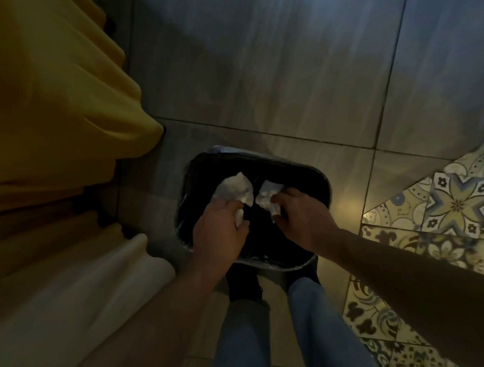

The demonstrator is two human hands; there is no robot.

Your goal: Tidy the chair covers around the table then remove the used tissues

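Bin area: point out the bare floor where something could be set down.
Bare grey floor lies beyond the bin, between the yellow cover and patterned tiles. Over the bin it is crowded: both hands hold tissues.

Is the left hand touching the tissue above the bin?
Touching. The head view shows the left hand gripping a crumpled tissue over the bin, with paper poking out between its fingers.

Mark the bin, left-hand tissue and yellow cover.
bin [322,177], head view, far right rim
left-hand tissue [234,188], head view, crumpled middle
yellow cover [51,90], head view, draped folds
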